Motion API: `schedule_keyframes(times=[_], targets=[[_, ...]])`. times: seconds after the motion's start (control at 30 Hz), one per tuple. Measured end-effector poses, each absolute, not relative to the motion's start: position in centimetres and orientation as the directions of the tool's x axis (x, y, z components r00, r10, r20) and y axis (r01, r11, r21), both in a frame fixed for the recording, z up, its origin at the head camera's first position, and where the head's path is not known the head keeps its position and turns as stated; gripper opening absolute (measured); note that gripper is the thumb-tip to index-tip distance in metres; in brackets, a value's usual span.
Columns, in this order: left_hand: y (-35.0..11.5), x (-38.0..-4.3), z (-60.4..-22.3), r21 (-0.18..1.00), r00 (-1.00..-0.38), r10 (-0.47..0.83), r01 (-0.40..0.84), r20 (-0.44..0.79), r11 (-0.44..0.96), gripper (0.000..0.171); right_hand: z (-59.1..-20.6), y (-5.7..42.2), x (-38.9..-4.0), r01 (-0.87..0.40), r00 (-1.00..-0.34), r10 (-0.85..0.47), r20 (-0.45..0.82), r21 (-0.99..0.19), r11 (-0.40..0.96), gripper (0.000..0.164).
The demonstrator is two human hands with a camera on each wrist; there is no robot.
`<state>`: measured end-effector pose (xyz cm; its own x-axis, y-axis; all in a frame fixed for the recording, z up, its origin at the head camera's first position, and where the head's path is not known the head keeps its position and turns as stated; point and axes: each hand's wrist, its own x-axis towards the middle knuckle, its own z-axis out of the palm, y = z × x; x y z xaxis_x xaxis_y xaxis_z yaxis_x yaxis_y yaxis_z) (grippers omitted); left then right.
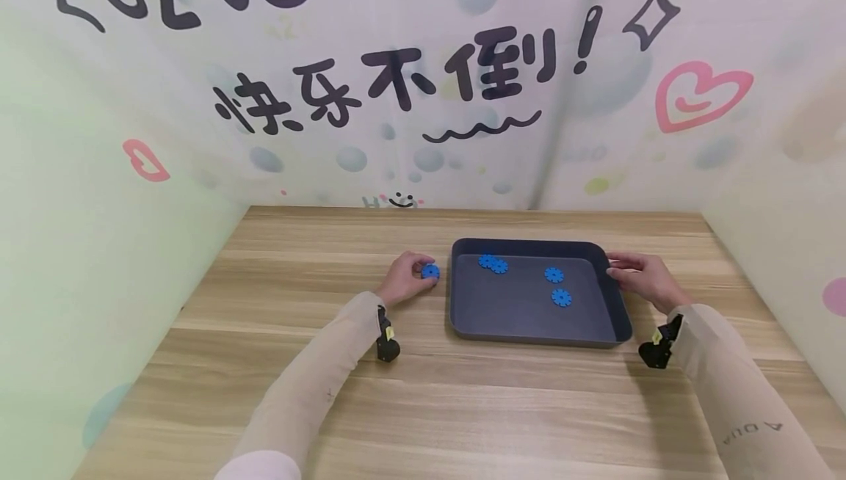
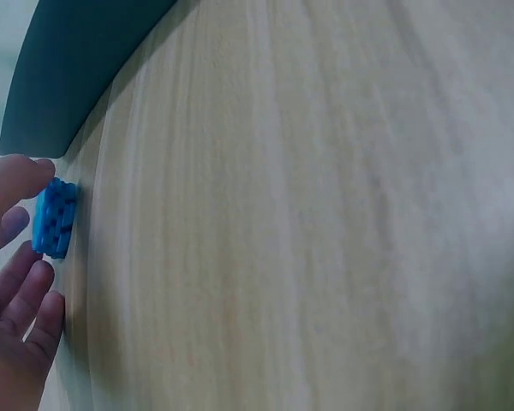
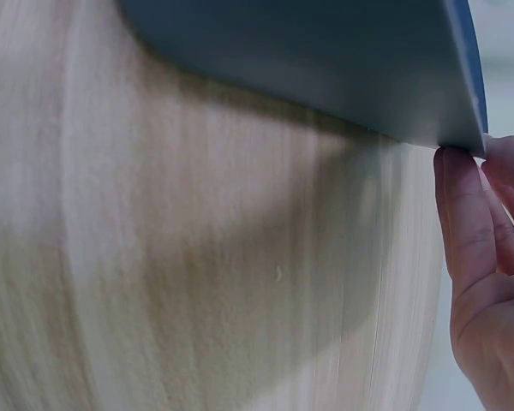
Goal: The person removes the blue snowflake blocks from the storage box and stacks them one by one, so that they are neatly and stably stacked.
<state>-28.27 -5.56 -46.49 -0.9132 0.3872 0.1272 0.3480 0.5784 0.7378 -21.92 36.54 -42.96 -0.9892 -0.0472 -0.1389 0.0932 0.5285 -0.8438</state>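
My left hand is beside the tray's left wall, with thumb and fingers curled round a small stack of blue notched discs. In the left wrist view the stack shows several layers between thumb and fingertips, low over the table. At the tray's right side, my right hand pinches the rim of the dark grey tray between thumb and fingers, and the right wrist view shows the fingers against the wall's outer face. Inside the tray lie several blue notched discs, two of them overlapping at the back left.
The tray rests on a wood-grain table. A printed white backdrop with dark writing stands along the table's far edge, and pale walls flank both sides. Each wrist carries a small black device.
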Motion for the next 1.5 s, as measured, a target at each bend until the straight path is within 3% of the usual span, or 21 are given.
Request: schedule_keyframes(times=[0.3,0.8,1.2,1.5], targets=[[-4.8,-28.0,-44.4,0.75,-0.892,0.418,0.392,0.17,0.533,0.037,-43.0,36.6,-21.9,0.089,-0.99,-0.047,-0.132,-0.847,0.524,0.051],[1.1,-26.7,-40.8,0.708,-0.785,0.579,0.538,0.221,0.458,0.037,-43.0,36.6,-21.8,0.071,-0.992,-0.052,-0.116,-0.85,0.521,0.05],[7.3,-26.0,-40.8,0.664,-0.696,0.705,0.593,0.137,0.456,0.039,-43.3,36.9,-22.0,0.09,-0.99,-0.045,-0.133,-0.846,0.525,0.052],[10.5,-25.7,-41.8,0.65,-0.688,0.725,0.565,0.033,0.508,0.043,-43.3,36.9,-22.1,0.057,-0.992,-0.066,-0.105,-0.855,0.515,0.05]])
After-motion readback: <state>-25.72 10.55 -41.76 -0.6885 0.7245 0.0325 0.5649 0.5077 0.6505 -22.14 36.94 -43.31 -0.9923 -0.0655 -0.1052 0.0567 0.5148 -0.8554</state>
